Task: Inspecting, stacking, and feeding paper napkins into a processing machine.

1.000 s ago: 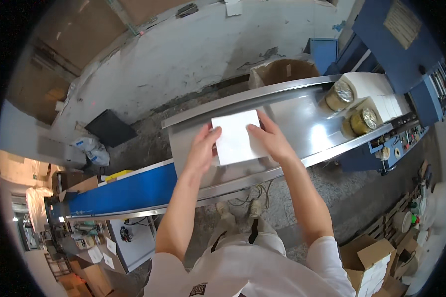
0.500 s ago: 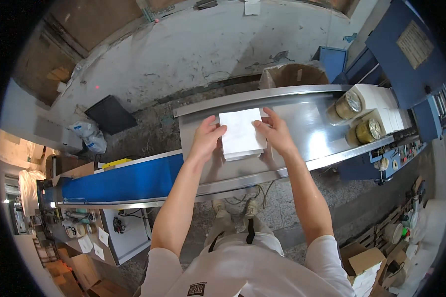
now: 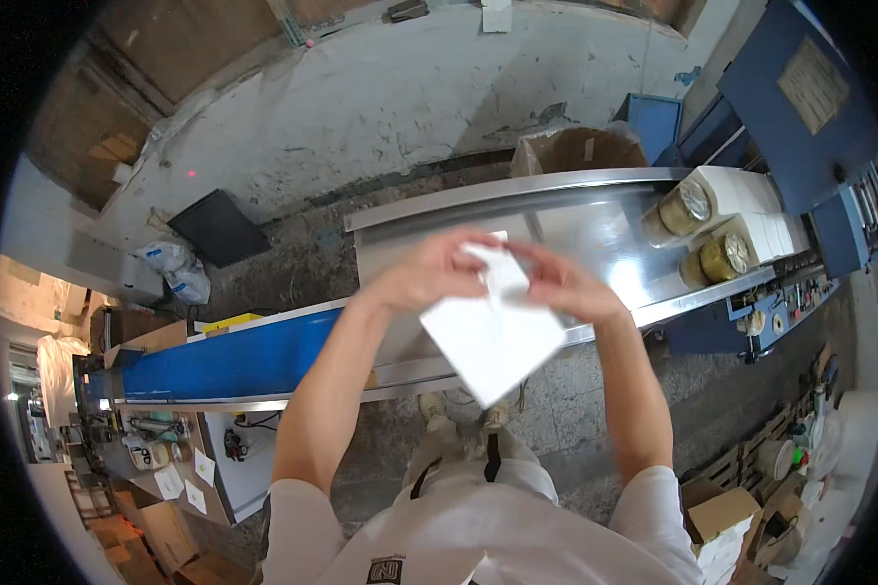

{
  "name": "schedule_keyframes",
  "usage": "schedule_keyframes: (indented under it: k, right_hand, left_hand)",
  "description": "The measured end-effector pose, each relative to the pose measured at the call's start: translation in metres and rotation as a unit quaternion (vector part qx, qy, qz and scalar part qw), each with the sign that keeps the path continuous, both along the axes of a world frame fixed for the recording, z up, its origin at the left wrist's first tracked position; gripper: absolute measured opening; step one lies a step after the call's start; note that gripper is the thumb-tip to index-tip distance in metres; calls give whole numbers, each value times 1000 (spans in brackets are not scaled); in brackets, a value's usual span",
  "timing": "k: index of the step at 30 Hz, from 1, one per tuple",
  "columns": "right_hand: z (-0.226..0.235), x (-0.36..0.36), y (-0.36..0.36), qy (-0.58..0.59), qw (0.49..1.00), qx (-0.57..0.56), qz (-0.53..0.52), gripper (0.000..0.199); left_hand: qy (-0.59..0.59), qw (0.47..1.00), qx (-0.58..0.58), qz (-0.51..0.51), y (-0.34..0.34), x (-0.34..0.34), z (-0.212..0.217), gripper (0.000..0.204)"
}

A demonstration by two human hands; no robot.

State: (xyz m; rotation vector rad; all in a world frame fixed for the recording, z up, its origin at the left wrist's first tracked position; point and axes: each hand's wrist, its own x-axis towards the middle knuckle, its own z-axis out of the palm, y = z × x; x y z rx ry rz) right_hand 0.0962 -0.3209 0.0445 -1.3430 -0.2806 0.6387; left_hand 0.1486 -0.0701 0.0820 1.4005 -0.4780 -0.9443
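Observation:
A square piece of white paper (image 3: 493, 351), turned so that a corner points toward me, is lifted above the steel work surface and the near edge. My left hand (image 3: 427, 275) and my right hand (image 3: 574, 287) are closed on its far end, one on either side. The paper looks folded or bunched between the fingers, but motion blur hides the details. Behind the hands a small strip of white shows; I cannot tell whether it belongs to the same paper or to pieces lying on the surface.
A blue conveyor belt (image 3: 234, 356) runs off to the left of the steel surface (image 3: 580, 219). At its right end lie stacks of white paper (image 3: 737, 190) with two clear-wrapped round rolls (image 3: 685, 208). Beyond the far edge stands a plastic-lined carton (image 3: 580, 151).
Before, both hands rested at the sides of a white paper stack on the steel surface. Now a white piece is raised, turned cornerwise and brought nearer me, the hands closed on its far end.

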Motion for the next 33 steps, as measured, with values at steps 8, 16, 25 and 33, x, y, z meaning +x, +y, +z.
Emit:
schedule_keyframes:
  k: [8, 16, 25, 33]
  right_hand:
    - [-35, -95, 30, 115, 973, 83, -182, 65]
    - [-53, -96, 36, 124, 915, 74, -377, 51]
    - [-29, -57, 26, 46, 956, -27, -289, 41]
    - [-61, 4, 36, -31, 930, -167, -325, 47]
  left_hand:
    - [208, 972, -23, 104, 16, -67, -57, 55]
    - [131, 972, -49, 187, 13, -116, -66, 62]
    - [43, 959, 78, 268, 14, -55, -43, 62]
    - [15, 917, 65, 392, 1, 27, -78, 68]
